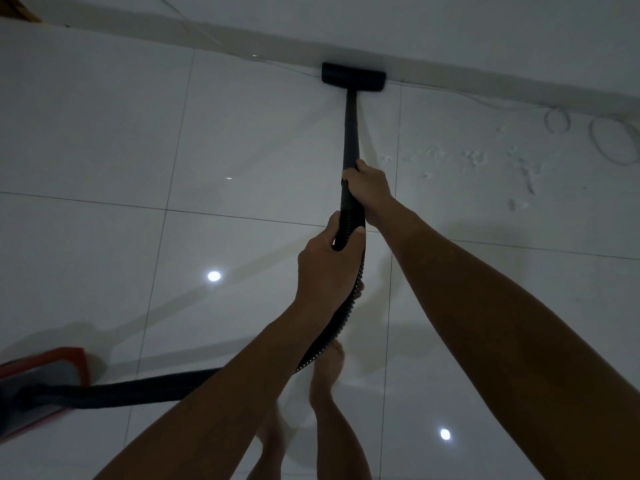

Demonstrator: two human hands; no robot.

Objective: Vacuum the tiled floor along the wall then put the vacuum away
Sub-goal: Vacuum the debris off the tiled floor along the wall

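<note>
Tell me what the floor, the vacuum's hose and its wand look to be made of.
Floor: glazed ceramic or porcelain tile, probably; glossy, mirroring ceiling lights, with thin dark grout lines.
Hose: flexible ribbed plastic, judging by its close ridges and its bend.
Wand: rigid, straight, matte black tube; plastic or coated metal, cannot tell which.

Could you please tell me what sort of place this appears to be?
Probably a room in a home: glossy tiled floor meeting a plain white wall, a thin loose cable beside it, and a canister vacuum used by a barefoot person.
</note>
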